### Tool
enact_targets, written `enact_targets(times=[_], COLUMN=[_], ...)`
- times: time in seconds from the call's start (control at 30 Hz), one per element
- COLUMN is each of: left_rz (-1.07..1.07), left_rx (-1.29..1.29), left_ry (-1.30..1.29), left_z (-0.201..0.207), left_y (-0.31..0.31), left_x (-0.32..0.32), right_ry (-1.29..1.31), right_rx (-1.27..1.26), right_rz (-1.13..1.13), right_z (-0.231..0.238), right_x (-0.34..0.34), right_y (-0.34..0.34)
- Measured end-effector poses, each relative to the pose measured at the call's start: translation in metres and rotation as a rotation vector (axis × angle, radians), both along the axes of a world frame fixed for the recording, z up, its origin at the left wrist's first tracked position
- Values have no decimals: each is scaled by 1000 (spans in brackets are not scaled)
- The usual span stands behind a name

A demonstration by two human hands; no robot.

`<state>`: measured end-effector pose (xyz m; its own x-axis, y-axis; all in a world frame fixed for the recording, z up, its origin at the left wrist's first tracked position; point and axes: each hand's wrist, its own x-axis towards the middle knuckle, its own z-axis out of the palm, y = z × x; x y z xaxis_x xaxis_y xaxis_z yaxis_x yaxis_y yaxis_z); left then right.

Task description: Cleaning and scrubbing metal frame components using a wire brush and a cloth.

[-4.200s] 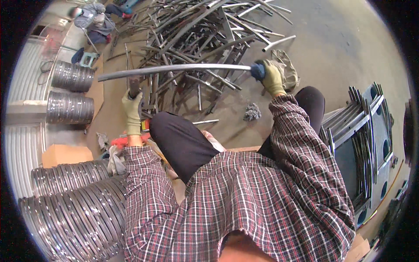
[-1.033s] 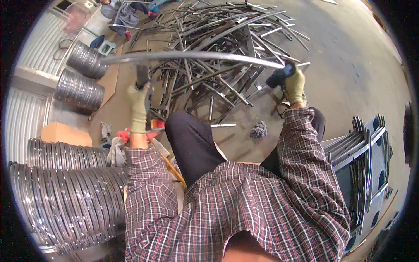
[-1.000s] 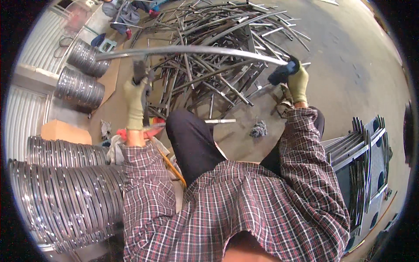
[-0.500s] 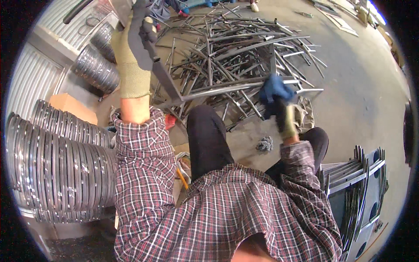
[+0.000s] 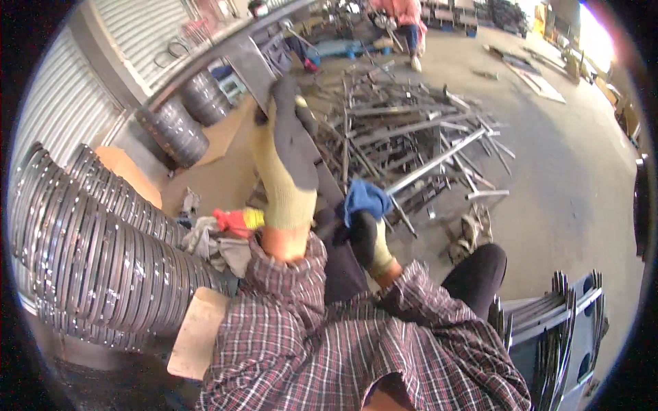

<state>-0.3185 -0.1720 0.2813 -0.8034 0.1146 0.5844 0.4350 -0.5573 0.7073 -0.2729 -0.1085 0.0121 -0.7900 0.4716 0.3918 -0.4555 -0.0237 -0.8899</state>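
Observation:
My left hand, in a yellow-and-grey work glove, is closed around a dark steel tube frame held up in front of me. One bar of the frame slants down past the wrist, and another stretches away at the upper left. My right hand, gloved in the same way, is closed on a blue cloth. The cloth is beside the lower part of the slanting bar; whether it touches the metal, I cannot tell. My right fingers are partly hidden by the cloth.
Beyond my knees lies a tangled heap of metal tube frames. Stacked black metal rings stand at the left, near a red-and-yellow cloth. More frames lean at the right. A seated person is at the far side.
My left hand has moved right and down with the steel frame. My right hand, with the blue cloth, has come left from over the heap to beside the frame. The view has shifted.

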Motion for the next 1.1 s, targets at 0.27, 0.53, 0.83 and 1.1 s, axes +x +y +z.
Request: enact_targets(times=[0.27,0.53,0.83,1.1], left_rz=[-264,-292,-390,-550], left_rx=[-235,-311,-72,40], left_ry=[-219,-317,-301,-262], left_z=[-98,-137,-110,-92], left_y=[31,26,-21,-6], left_x=[16,34,18,26], right_ry=[56,128,375,245], right_rx=[199,-504,-740,-662], right_rz=[-480,-93,-314,68], right_z=[32,11,48,77], right_x=[10,13,78,66], right_y=[26,88,180,79])
